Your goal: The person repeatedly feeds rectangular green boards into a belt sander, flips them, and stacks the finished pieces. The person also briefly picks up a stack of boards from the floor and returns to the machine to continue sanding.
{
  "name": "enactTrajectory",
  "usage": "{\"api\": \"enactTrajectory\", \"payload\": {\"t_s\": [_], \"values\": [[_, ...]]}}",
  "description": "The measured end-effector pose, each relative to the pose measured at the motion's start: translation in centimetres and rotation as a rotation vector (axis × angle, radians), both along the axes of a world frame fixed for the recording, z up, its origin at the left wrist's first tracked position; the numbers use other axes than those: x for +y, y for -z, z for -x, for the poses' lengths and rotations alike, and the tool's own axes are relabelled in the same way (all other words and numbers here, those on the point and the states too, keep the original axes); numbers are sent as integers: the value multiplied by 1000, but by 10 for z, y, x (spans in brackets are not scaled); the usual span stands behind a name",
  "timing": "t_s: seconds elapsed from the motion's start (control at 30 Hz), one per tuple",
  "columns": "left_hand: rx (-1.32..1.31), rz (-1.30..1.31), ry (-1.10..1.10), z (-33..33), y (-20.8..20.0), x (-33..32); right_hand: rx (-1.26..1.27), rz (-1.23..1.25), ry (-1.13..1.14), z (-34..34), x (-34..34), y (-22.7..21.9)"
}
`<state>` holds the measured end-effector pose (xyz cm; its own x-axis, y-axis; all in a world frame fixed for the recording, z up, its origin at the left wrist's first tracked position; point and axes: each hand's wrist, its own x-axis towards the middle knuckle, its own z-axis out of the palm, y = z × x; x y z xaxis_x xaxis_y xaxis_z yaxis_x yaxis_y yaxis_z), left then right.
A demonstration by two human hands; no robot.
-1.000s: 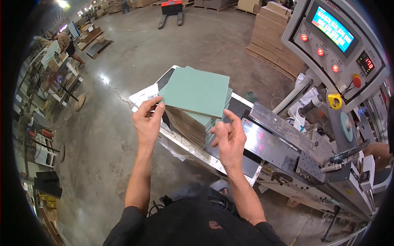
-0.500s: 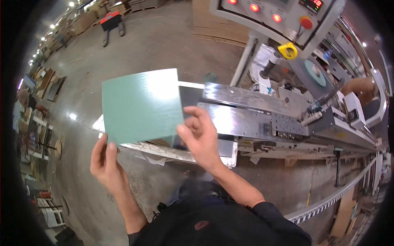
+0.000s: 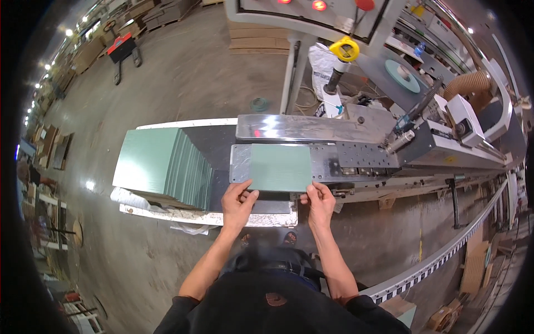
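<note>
A flat green rectangular panel (image 3: 281, 167) lies on the metal bed (image 3: 240, 158) of a machine, its near edge reaching over the bed's front. My left hand (image 3: 239, 206) pinches that panel at its near left corner. At the near right corner my right hand (image 3: 319, 204) grips it between thumb and fingers. To the left of the bed stands a leaning stack of matching green panels (image 3: 147, 161), packed face to face on a white-edged table (image 3: 256, 220) with a dark top.
Behind the bed runs a raised metal fence (image 3: 300, 128). A control box with red lights (image 3: 345, 16) hangs above, near a yellow tape dispenser-like ring (image 3: 345, 49). At right are a feed head (image 3: 461, 122) and a striped rail (image 3: 434, 273). A red pallet jack (image 3: 121, 47) stands far left.
The green panel, held up in both hands at the left before, is now down on the metal bed to the right. My left hand moved right with it; the stack has come into sight.
</note>
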<state>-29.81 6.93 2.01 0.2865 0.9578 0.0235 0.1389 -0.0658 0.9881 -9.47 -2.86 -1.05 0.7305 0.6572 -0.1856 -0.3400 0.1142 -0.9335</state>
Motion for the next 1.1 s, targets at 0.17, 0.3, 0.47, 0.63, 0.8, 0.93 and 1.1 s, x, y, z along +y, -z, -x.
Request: {"api": "enactTrajectory", "payload": {"t_s": [0.17,0.3,0.47,0.63,0.8,0.93,1.1], "values": [[428,-452,59,-9,1,22,-35,13,95,-4,17,1],[501,-621,44,-10,1,22,-156,154,94,-4,11,0],[460,-698,83,-4,8,32,-374,171,217,13,-3,5],[431,-725,164,-3,22,40,-350,77,161,65,-4,15],[469,-772,269,0,28,49,-381,183,155,87,12,4],[480,-811,290,11,32,56,-371,247,144,95,18,-9],[436,-834,306,5,31,55,-33,-14,203,105,25,19]]}}
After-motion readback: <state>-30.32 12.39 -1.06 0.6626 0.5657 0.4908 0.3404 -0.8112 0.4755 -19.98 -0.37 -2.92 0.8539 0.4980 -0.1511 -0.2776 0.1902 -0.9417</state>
